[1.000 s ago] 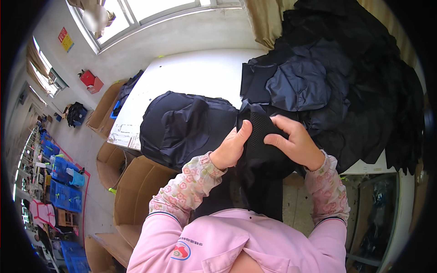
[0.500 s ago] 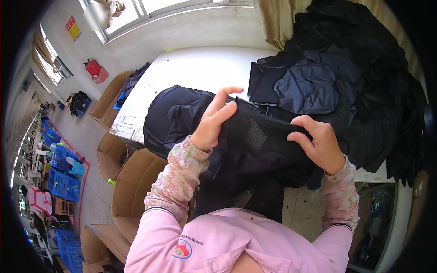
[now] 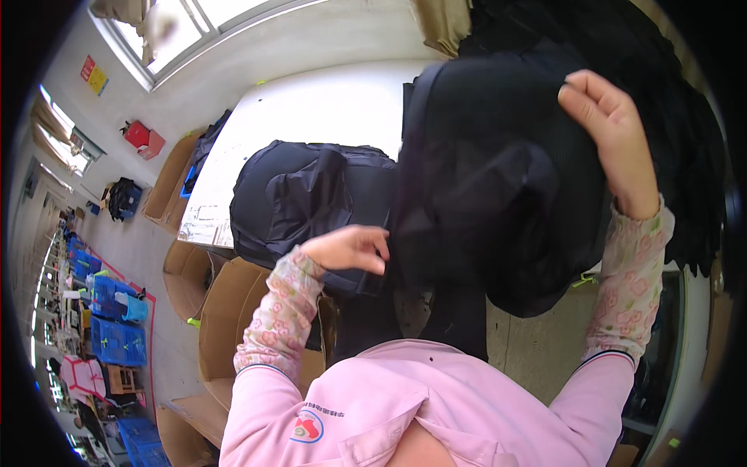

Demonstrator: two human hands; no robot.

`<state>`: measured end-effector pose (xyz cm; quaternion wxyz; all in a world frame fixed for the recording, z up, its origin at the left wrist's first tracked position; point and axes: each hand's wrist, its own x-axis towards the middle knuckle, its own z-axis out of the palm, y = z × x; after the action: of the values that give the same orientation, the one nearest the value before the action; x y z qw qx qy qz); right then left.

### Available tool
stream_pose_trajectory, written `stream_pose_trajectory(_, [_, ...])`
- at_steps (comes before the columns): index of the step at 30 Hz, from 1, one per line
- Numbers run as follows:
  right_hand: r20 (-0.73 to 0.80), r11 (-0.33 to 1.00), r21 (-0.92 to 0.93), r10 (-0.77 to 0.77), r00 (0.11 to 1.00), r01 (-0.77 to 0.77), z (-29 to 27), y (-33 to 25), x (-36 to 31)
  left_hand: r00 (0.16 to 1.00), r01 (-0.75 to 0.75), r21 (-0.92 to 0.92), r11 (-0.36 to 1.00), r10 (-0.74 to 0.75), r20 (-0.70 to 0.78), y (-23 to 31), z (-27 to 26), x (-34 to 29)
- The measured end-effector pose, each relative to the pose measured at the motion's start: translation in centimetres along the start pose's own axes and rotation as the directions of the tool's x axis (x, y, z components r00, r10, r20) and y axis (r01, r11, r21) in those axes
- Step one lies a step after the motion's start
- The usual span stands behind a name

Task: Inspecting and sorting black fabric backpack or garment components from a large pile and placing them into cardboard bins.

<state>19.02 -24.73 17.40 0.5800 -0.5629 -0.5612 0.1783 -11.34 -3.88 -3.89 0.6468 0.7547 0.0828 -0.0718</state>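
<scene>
Head view shows me a black backpack lifted clear of the white tabletop, hanging over its near right part. My right hand is raised high, fingers curled shut into a fist on the fabric at the bag's upper right edge. My left hand sits lower, at the bag's left side near the tabletop's near edge; its fingers are bent toward the fabric and seem to touch it, but I cannot tell whether they actually pinch it. Two dark straps dangle from the bag's bottom toward my chest. A second black backpack lies flat on the tabletop, just left of the lifted one, overhanging the near edge. A heap of black bags fills the right edge. Cardboard boxes stand on the floor left of the table.
</scene>
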Motion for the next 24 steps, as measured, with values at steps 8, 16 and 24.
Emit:
stream_pose_trajectory(8, [-0.029,0.943,0.331,-0.023,0.999,0.031,1.3,-2.7,1.3,0.970,-0.223,-0.942,0.251,0.152,-0.189,-2.9,11.2,8.0])
stream_pose_trajectory(16, [-0.119,0.997,-0.066,-0.055,0.991,0.048,3.5,6.5,0.6,0.912,-0.288,-0.957,-0.042,0.292,-0.287,3.5,9.7,12.9])
stream_pose_trajectory(24, [-0.221,0.609,-0.718,0.262,0.940,-0.338,2.1,27.4,-6.3,0.794,-0.404,-0.901,0.161,0.551,-0.257,4.3,3.6,3.8])
